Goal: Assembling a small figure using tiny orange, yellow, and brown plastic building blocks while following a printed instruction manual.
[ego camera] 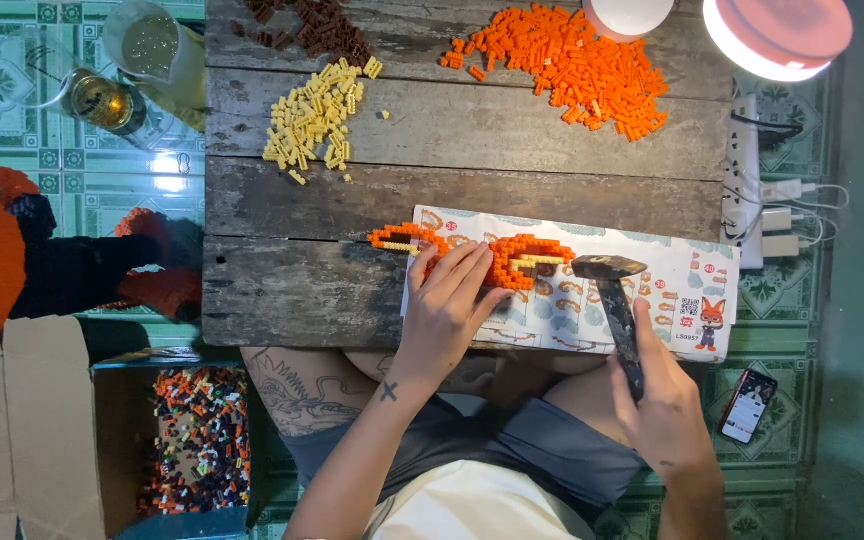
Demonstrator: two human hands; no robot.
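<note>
The left hand (444, 305) lies flat, fingers spread, pressing on an orange brick shape (522, 260) that sits on a paper sheet (672, 290) on the wooden table (452, 140). The right hand (667, 410) is closed around the handle of a small hammer (614, 300), whose head rests just beside the orange shape. Loose piles of yellow bricks (314, 120) and orange bricks (577, 65) lie farther up the table.

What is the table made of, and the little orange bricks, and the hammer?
Table: looks like old wood, with rough grey planks and gaps. Orange bricks: probably plastic, bright, studded and all alike. Hammer in the right hand: the head seems dull metal; the dark handle's material is unclear.
</note>
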